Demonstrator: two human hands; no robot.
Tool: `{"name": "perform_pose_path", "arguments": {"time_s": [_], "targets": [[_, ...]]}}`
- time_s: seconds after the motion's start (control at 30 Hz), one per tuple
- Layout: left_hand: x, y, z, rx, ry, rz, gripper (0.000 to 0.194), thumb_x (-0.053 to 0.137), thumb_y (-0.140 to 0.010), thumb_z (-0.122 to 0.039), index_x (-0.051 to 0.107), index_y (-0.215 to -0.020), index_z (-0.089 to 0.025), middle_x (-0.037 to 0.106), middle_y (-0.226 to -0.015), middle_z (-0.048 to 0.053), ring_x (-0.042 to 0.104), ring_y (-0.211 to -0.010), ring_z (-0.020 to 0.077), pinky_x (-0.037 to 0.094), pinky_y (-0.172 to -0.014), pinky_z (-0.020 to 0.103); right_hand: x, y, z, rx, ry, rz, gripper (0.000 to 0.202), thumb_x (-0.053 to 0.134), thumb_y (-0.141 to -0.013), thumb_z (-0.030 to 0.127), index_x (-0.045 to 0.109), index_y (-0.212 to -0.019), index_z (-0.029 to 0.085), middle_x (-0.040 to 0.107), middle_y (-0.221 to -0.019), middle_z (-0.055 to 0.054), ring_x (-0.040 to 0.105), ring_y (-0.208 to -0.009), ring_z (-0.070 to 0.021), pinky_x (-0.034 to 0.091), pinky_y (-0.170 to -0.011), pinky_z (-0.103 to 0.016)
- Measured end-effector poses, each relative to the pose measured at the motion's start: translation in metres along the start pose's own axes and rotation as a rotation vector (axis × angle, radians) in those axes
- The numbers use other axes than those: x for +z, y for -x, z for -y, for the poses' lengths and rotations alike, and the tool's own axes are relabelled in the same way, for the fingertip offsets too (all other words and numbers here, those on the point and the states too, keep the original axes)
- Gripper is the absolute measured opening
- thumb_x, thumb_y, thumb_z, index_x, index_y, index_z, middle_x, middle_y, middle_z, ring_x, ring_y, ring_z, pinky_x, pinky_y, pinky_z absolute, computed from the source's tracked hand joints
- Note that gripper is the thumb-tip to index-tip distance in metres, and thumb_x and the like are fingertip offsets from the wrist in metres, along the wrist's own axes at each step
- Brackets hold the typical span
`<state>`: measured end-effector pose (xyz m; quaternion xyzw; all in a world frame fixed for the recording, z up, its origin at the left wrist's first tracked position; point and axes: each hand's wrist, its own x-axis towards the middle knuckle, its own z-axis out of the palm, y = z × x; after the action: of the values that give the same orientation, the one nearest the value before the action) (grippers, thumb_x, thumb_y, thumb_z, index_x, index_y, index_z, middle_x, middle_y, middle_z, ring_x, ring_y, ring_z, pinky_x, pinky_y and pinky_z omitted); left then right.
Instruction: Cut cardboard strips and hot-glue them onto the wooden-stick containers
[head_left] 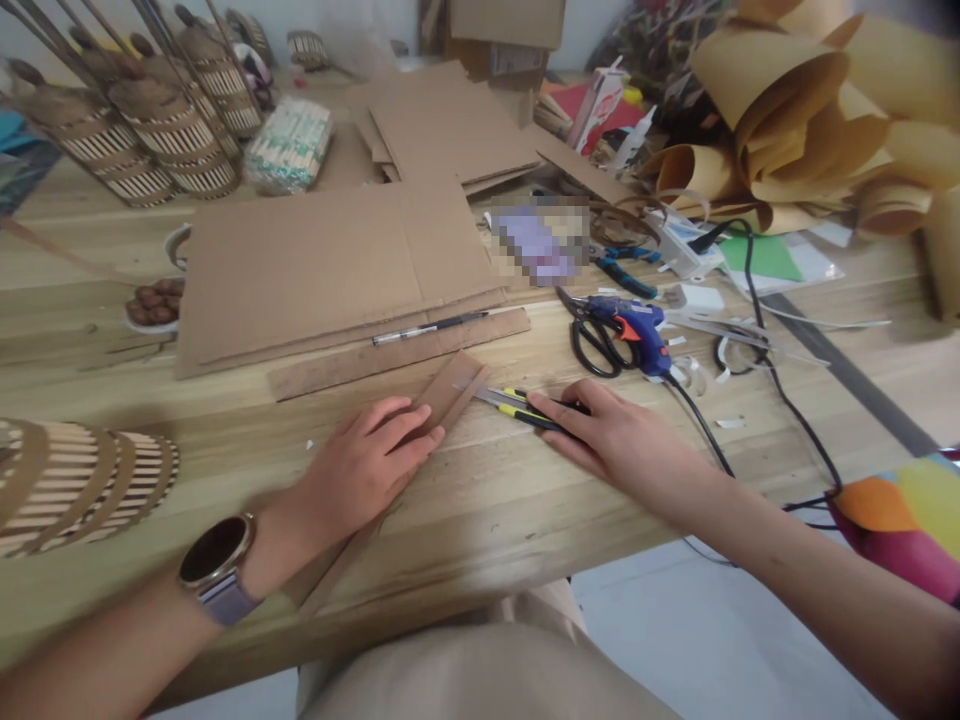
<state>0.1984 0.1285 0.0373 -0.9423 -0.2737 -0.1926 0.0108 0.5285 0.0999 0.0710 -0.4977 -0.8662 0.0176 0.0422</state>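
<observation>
My left hand [386,455], with a watch on its wrist, grips a narrow brown cardboard strip [459,382] that slants over the table. The strip's other end shows below the hand, near the table's front edge. In my right hand [600,425] is a pair of scissors [517,408] with yellow and black handles. Its blades lie at the strip's far end, one of them over the cardboard; how far they are apart is hard to tell. Just beyond lies another cardboard strip [322,378], with a pen [431,327] alongside.
Large cardboard sheets [322,265] lie beyond the strips. To the right are a blue glue gun [637,325], black-handled scissors [589,345], pliers [626,275] and black cables. Striped woven-look pieces [82,485] stand at left; rolled brown paper [795,110] fills the back right.
</observation>
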Motion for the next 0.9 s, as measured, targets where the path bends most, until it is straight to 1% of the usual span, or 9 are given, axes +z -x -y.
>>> {"name": "perform_pose_path", "arguments": {"time_s": [0.13, 0.23, 0.37, 0.47, 0.63, 0.73, 0.8, 0.87, 0.9], "targets": [[-0.001, -0.001, 0.0, 0.002, -0.022, -0.018, 0.034, 0.042, -0.104, -0.019, 0.068, -0.125, -0.018, 0.07, -0.126, 0.009, 0.052, -0.121, 0.0299, 0.056, -0.092, 0.047, 0.002, 0.004, 0.005, -0.018, 0.019, -0.011, 0.046, 0.039, -0.105, 0.041, 0.06, -0.14, 0.02, 0.063, -0.107, -0.013, 0.068, -0.084, -0.0217, 0.058, -0.07, -0.033], [-0.001, -0.001, -0.001, -0.005, -0.017, -0.019, 0.033, 0.042, -0.104, -0.019, 0.069, -0.125, -0.019, 0.07, -0.126, 0.009, 0.051, -0.121, 0.0299, 0.055, -0.093, 0.047, 0.004, 0.009, 0.008, -0.017, 0.067, -0.028, 0.046, 0.039, -0.105, 0.041, 0.061, -0.139, 0.019, 0.063, -0.108, -0.013, 0.068, -0.082, -0.0209, 0.057, -0.065, -0.032], [0.0, 0.0, -0.001, -0.007, -0.015, -0.011, 0.033, 0.043, -0.104, -0.02, 0.069, -0.125, -0.018, 0.07, -0.126, 0.009, 0.05, -0.122, 0.0305, 0.054, -0.095, 0.047, 0.003, 0.004, 0.013, -0.028, 0.091, -0.03, 0.045, 0.04, -0.105, 0.041, 0.062, -0.138, 0.02, 0.063, -0.105, -0.012, 0.068, -0.08, -0.0202, 0.055, -0.062, -0.03], [0.0, 0.0, -0.001, -0.016, -0.039, -0.012, 0.034, 0.043, -0.104, -0.021, 0.069, -0.125, -0.02, 0.07, -0.127, 0.008, 0.05, -0.121, 0.0307, 0.054, -0.093, 0.047, 0.003, 0.003, 0.018, -0.048, 0.079, -0.047, 0.046, 0.039, -0.106, 0.04, 0.062, -0.138, 0.018, 0.062, -0.104, -0.012, 0.068, -0.079, -0.0198, 0.054, -0.061, -0.03], [0.0, 0.0, -0.002, -0.034, -0.056, -0.015, 0.034, 0.041, -0.105, -0.023, 0.07, -0.123, -0.023, 0.069, -0.127, 0.007, 0.049, -0.122, 0.0294, 0.054, -0.093, 0.045, 0.004, 0.012, 0.024, -0.068, 0.13, -0.076, 0.048, 0.033, -0.107, 0.041, 0.063, -0.136, 0.017, 0.062, -0.097, -0.01, 0.067, -0.074, -0.0181, 0.051, -0.053, -0.027], [0.002, 0.002, -0.003, -0.042, -0.054, -0.033, 0.033, 0.042, -0.105, -0.024, 0.07, -0.121, -0.023, 0.066, -0.13, 0.009, 0.049, -0.123, 0.0294, 0.052, -0.097, 0.045, 0.002, 0.009, 0.029, -0.07, 0.125, -0.052, 0.046, 0.037, -0.106, 0.04, 0.062, -0.137, 0.018, 0.062, -0.099, -0.01, 0.067, -0.075, -0.0183, 0.051, -0.054, -0.027], [0.003, 0.002, 0.0, -0.049, -0.041, -0.042, 0.031, 0.044, -0.104, -0.025, 0.069, -0.122, -0.022, 0.061, -0.137, 0.011, 0.048, -0.127, 0.0297, 0.05, -0.102, 0.047, 0.001, 0.003, 0.032, -0.068, 0.108, -0.035, 0.044, 0.04, -0.105, 0.039, 0.062, -0.138, 0.018, 0.062, -0.099, -0.01, 0.067, -0.076, -0.0191, 0.053, -0.056, -0.028], [0.003, -0.001, 0.007, -0.003, 0.01, -0.007, 0.034, 0.043, -0.105, -0.026, 0.063, -0.132, -0.02, 0.054, -0.148, 0.012, 0.042, -0.137, 0.0299, 0.043, -0.112, 0.048, 0.002, 0.0, 0.034, -0.058, 0.095, -0.033, 0.043, 0.043, -0.104, 0.038, 0.062, -0.137, 0.017, 0.062, -0.099, -0.01, 0.068, -0.077, -0.0195, 0.054, -0.058, -0.029], [0.002, -0.005, 0.013, 0.038, 0.053, 0.041, 0.039, 0.042, -0.106, -0.027, 0.057, -0.14, -0.018, 0.05, -0.153, 0.012, 0.037, -0.143, 0.0293, 0.038, -0.117, 0.048, 0.002, -0.001, 0.035, -0.053, 0.092, -0.035, 0.043, 0.043, -0.104, 0.038, 0.062, -0.137, 0.017, 0.062, -0.099, -0.01, 0.068, -0.077, -0.0196, 0.054, -0.058, -0.029]]}}
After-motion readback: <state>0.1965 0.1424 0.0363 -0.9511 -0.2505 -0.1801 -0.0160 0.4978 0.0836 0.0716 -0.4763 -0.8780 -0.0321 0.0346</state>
